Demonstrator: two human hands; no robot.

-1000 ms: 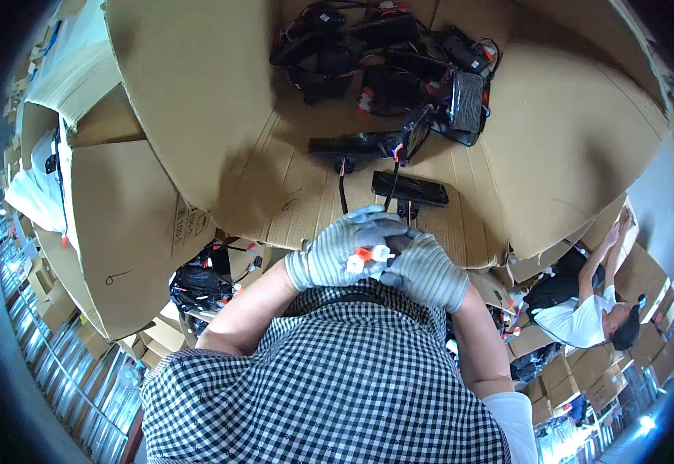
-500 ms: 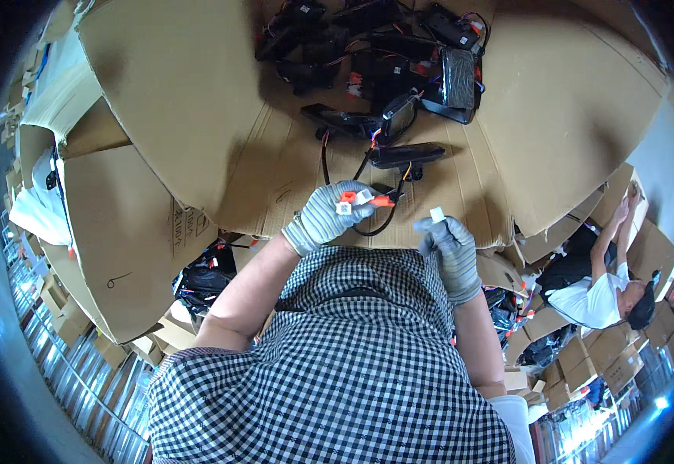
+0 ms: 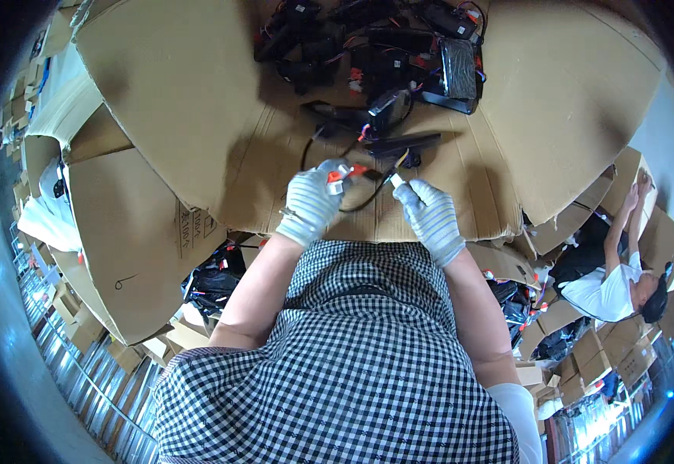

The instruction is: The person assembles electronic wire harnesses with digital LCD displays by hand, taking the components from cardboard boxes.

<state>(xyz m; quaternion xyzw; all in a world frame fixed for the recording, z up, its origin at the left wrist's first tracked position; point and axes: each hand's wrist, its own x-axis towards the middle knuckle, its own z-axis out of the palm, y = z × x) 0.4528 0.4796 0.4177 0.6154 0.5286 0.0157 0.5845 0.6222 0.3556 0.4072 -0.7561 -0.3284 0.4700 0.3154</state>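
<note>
My left hand (image 3: 310, 205), in a striped grey-white glove, is closed around a cluster of white and red plug connectors (image 3: 335, 187). A black cable (image 3: 365, 203) loops from beside them toward a flat black device (image 3: 406, 145) lying just beyond. My right hand (image 3: 432, 220), gloved the same way, pinches a small white piece (image 3: 396, 180), possibly a connector cap. A short gap separates it from the left hand's connectors. Behind the nearest device, another black unit (image 3: 341, 116) with coloured wires is slightly blurred.
Opened cardboard flaps (image 3: 175, 100) surround the work area, with several black devices (image 3: 383, 66) heaped at the far side. Black bagged items (image 3: 215, 282) sit below the left flap. At the right, a person in a white shirt (image 3: 604, 294) works at another carton.
My right hand has moved left and up with the white piece, closer to the connectors. The left hand has shifted slightly left and up, and the nearest devices have moved a little.
</note>
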